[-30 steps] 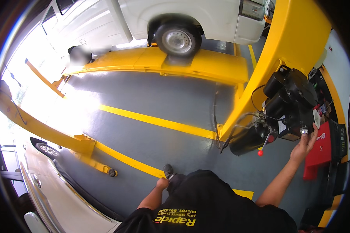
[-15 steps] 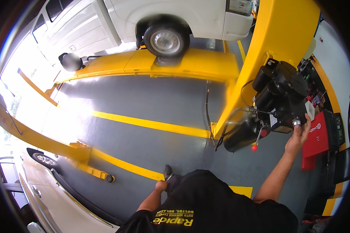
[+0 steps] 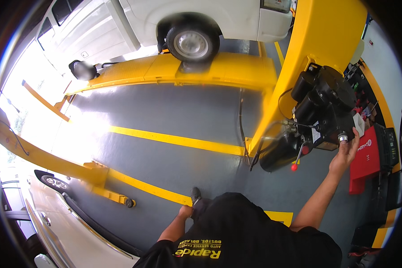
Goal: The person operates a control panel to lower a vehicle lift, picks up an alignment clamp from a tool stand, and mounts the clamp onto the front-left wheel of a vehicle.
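Note:
My right hand (image 3: 344, 154) is raised at the black lift power unit (image 3: 330, 96) on the yellow post (image 3: 317, 33). Its thumb lies at a silver push button (image 3: 342, 138) on the control box, while the fingers wrap the box's right side. Below the unit, a lever with a red knob (image 3: 294, 167) stands beside a black cylindrical tank (image 3: 279, 152), apart from my hand. My left hand (image 3: 186, 211) is low beside my leg, closed; whatever it may hold is hidden.
A white van (image 3: 187, 18) stands with its wheel on the yellow lift runway (image 3: 152, 71). Another person's head (image 3: 84, 70) shows beside the runway. At lower left are a second runway (image 3: 44, 156) and a pale car (image 3: 62, 223). A red machine (image 3: 364, 158) stands right of my hand.
The view has shifted slightly. My right hand stays at the button and control box, and my left hand remains low by my leg. The van and runway look unchanged.

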The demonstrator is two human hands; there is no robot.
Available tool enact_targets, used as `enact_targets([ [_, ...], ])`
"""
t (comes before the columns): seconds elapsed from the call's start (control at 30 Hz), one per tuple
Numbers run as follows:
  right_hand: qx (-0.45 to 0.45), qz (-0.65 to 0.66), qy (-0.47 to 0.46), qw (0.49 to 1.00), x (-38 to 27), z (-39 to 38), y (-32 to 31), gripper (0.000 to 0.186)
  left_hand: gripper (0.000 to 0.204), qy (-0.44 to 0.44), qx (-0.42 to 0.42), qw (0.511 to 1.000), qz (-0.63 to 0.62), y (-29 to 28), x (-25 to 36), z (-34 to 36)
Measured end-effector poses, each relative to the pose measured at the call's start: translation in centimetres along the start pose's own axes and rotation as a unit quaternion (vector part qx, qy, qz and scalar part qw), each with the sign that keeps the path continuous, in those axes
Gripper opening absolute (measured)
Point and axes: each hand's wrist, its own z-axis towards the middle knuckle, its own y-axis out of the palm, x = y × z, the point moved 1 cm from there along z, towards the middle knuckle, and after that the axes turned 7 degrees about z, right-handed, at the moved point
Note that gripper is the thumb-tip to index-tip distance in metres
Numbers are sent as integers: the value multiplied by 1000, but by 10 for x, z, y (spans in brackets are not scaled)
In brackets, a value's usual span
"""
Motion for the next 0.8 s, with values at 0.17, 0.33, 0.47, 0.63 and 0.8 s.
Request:
enact_targets([
  [0.17,-4,24,4,1000,6,4,-3,49,31,169,37,954,244,16,-31,17],
  [0.33,-4,15,-10,1000,10,1,-3,49,35,124,-13,978,166,5,4,-10],
  [0.47,-10,54,0,998,18,3,-6,49,38,47,36,997,47,8,-5,-11],
  [0.63,-5,-4,-4,1000,13,4,-14,48,38,-26,-5,1000,-1,3,12,-16],
  [0.8,-15,28,20,999,16,3,-11,48,40,60,-2,992,115,5,5,3],
])
